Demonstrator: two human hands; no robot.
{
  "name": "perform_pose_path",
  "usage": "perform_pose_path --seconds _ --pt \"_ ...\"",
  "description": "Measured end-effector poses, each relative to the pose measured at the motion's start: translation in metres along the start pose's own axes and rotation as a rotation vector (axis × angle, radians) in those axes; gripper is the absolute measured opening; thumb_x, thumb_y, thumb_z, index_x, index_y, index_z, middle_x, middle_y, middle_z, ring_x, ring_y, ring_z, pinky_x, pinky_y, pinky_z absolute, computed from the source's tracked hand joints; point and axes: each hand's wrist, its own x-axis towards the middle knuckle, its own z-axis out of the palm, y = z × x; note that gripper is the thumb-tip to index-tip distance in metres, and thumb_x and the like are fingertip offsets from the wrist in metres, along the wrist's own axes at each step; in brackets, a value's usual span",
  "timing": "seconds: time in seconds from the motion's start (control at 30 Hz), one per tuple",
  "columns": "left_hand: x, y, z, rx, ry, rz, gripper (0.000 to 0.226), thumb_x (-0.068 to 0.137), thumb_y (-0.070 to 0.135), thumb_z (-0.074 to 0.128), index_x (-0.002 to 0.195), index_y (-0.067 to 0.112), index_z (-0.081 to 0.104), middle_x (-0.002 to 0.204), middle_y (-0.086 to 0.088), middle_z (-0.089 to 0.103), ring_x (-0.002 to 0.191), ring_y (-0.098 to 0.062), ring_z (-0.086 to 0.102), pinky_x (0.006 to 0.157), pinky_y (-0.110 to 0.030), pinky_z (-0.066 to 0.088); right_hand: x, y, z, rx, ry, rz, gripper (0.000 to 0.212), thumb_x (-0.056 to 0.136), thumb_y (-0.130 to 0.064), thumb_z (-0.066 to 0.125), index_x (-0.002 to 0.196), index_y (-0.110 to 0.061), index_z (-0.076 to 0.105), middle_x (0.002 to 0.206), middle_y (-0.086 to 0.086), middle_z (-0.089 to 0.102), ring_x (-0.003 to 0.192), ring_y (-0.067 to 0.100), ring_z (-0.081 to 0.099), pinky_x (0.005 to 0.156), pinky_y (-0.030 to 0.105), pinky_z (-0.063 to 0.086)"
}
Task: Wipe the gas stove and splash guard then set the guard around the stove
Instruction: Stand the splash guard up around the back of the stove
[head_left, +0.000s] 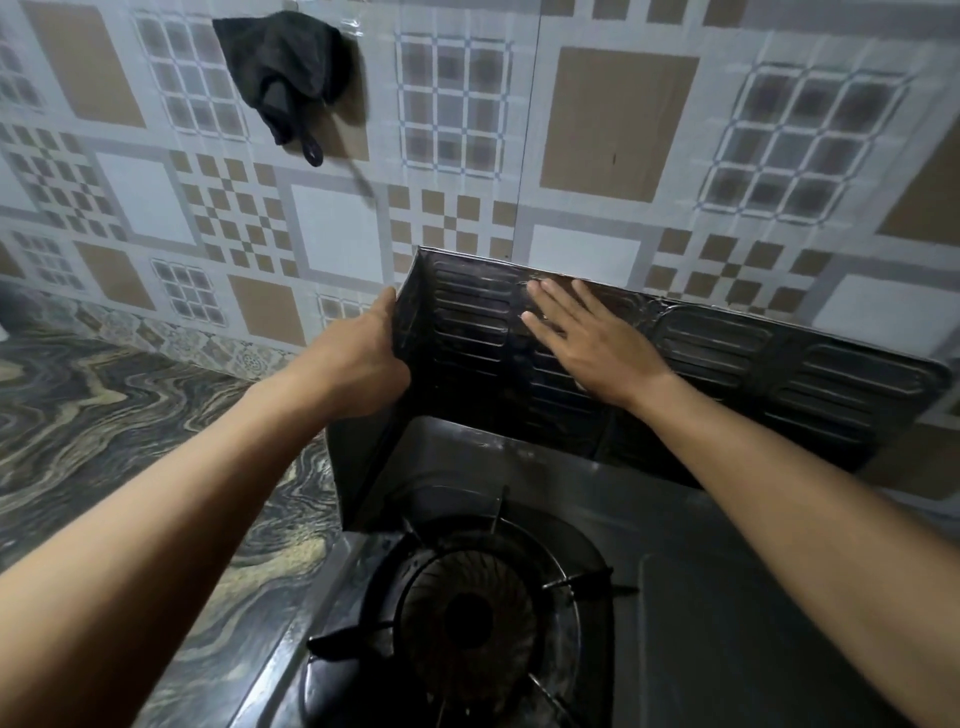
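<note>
The dark, ribbed metal splash guard (727, 358) stands upright behind the gas stove (675, 545), against the tiled wall, with its left panel folded forward along the stove's left side. My left hand (358, 364) grips the folded left panel near the corner, fingers hidden behind it. My right hand (587, 338) presses flat on the inside of the back panel, fingers straight and spread. The left burner (467, 618) with its black pan support lies below my arms.
A black cloth (291, 67) hangs on the tiled wall (623, 119) at upper left. A marbled dark countertop (130, 441) stretches to the left of the stove. The guard's right end reaches toward the frame's right edge.
</note>
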Motion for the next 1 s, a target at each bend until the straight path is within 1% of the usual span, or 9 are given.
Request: perform_pose_path --seconds 0.13,0.2,0.27,0.33,0.43,0.5,0.6,0.77,1.0 --pt "0.003 0.002 0.005 0.232 0.099 -0.025 0.095 0.083 0.01 0.058 0.158 0.019 0.001 0.099 -0.018 0.061 0.091 -0.038 0.058 0.074 -0.042 0.046 -0.034 0.005 -0.003 -0.027 -0.097 0.147 0.06 0.095 -0.004 0.033 0.154 -0.003 0.026 0.161 0.027 0.01 0.15 0.04 0.011 0.122 0.054 0.014" --pt "0.004 0.012 0.015 0.379 0.185 -0.02 0.09 0.086 0.02 0.056 0.157 0.02 0.0 0.118 -0.024 0.056 0.109 -0.044 0.055 0.083 -0.052 0.045 -0.042 0.011 -0.002 -0.024 -0.132 0.154 0.071 0.091 -0.006 0.054 0.155 -0.005 0.023 0.161 0.027 0.002 0.151 0.039 0.005 0.122 0.052 0.011" --pt "0.009 0.03 0.03 0.463 0.271 0.026 0.086 0.089 0.031 0.054 0.157 0.018 0.003 0.152 -0.028 0.03 0.141 -0.049 0.026 0.106 -0.065 0.03 -0.049 0.014 -0.004 -0.014 -0.111 0.138 0.075 0.086 -0.006 0.064 0.153 -0.006 0.03 0.161 0.027 0.011 0.15 0.039 0.014 0.121 0.051 0.014" --pt "0.022 0.047 0.054 0.441 0.316 0.204 0.08 0.093 0.035 0.051 0.157 0.017 0.008 0.163 -0.023 0.01 0.15 -0.044 0.007 0.116 -0.064 0.018 -0.06 0.015 -0.005 0.0 -0.041 0.194 0.07 0.083 -0.003 0.067 0.148 -0.005 0.041 0.157 0.027 0.029 0.144 0.041 0.031 0.118 0.051 0.026" --pt "0.047 0.06 0.1 0.523 0.138 0.506 0.072 0.101 0.039 0.041 0.159 0.021 0.002 0.165 -0.018 -0.012 0.152 -0.035 -0.01 0.122 -0.057 0.007 -0.087 0.016 -0.004 -0.049 -0.026 0.314 0.065 0.083 -0.005 0.066 0.145 -0.007 0.046 0.153 0.025 0.037 0.133 0.041 0.04 0.106 0.054 0.038" --pt "0.068 0.059 0.126 0.665 0.075 0.634 0.072 0.102 0.045 0.032 0.158 0.025 -0.01 0.161 -0.016 -0.026 0.149 -0.034 -0.022 0.121 -0.058 0.001 -0.104 0.023 0.005 -0.108 -0.109 0.329 0.072 0.09 -0.018 0.063 0.154 -0.009 0.031 0.162 0.021 0.02 0.146 0.039 0.024 0.115 0.057 0.026" --pt "0.099 0.059 0.147 0.778 0.187 0.72 0.075 0.1 0.058 0.021 0.154 0.028 -0.022 0.156 -0.018 -0.035 0.144 -0.036 -0.032 0.119 -0.058 -0.007 -0.118 0.043 0.022 -0.164 -0.201 0.277 0.105 0.084 -0.049 0.068 0.159 -0.015 0.003 0.165 0.014 -0.009 0.151 0.034 -0.009 0.121 0.056 0.007" --pt "0.134 0.059 0.162 0.895 0.326 0.772 0.084 0.097 0.061 0.024 0.153 0.024 -0.026 0.153 -0.019 -0.04 0.143 -0.037 -0.036 0.118 -0.057 -0.016 -0.124 0.054 0.047 -0.25 -0.14 0.265 0.11 0.083 -0.058 0.066 0.159 -0.02 -0.005 0.164 0.01 -0.015 0.152 0.031 -0.006 0.122 0.052 0.006" --pt "0.154 0.062 0.173 0.951 0.289 0.639 0.091 0.1 0.057 0.025 0.133 0.025 -0.053 0.132 -0.016 -0.064 0.118 -0.036 -0.062 0.096 -0.057 -0.041 -0.124 0.053 0.054 -0.217 -0.13 0.228 0.098 0.089 -0.052 0.063 0.157 -0.036 -0.005 0.163 0.012 -0.017 0.15 0.032 -0.017 0.12 0.055 -0.002"
